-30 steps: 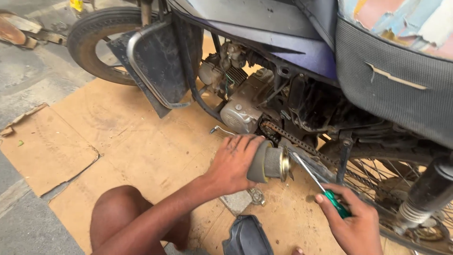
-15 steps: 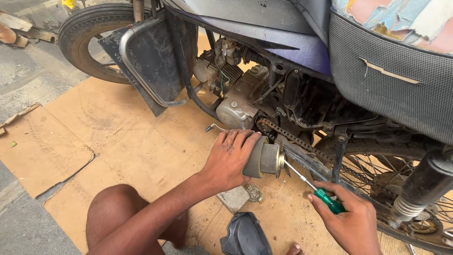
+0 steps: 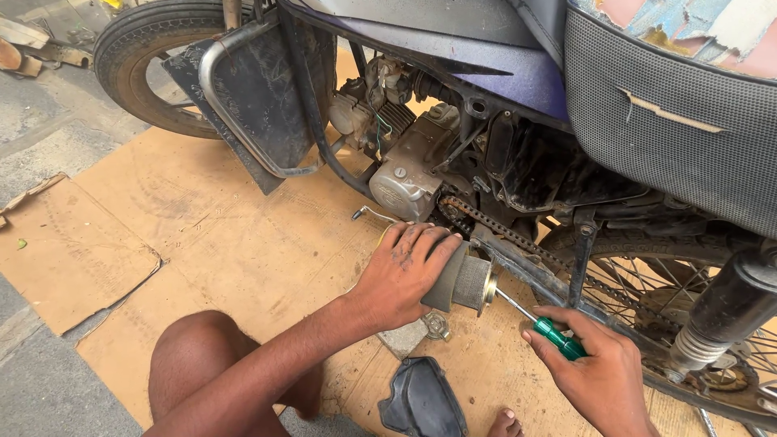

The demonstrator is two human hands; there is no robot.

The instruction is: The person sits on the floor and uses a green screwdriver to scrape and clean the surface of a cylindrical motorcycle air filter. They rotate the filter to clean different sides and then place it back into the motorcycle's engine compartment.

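Head view: beside a motorcycle [image 3: 502,121] on cardboard [image 3: 202,243], the left hand [image 3: 401,271] closes around a cylindrical metal part [image 3: 468,281], steadying it, while the right hand [image 3: 599,376] fully grips a green-handled screwdriver [image 3: 541,322] tipped against its end.

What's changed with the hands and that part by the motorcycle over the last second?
Little. The left hand still grips the grey cylindrical metal part, and the right hand still holds the green-handled screwdriver, tip at the part's end. Only the camera view shifted slightly.
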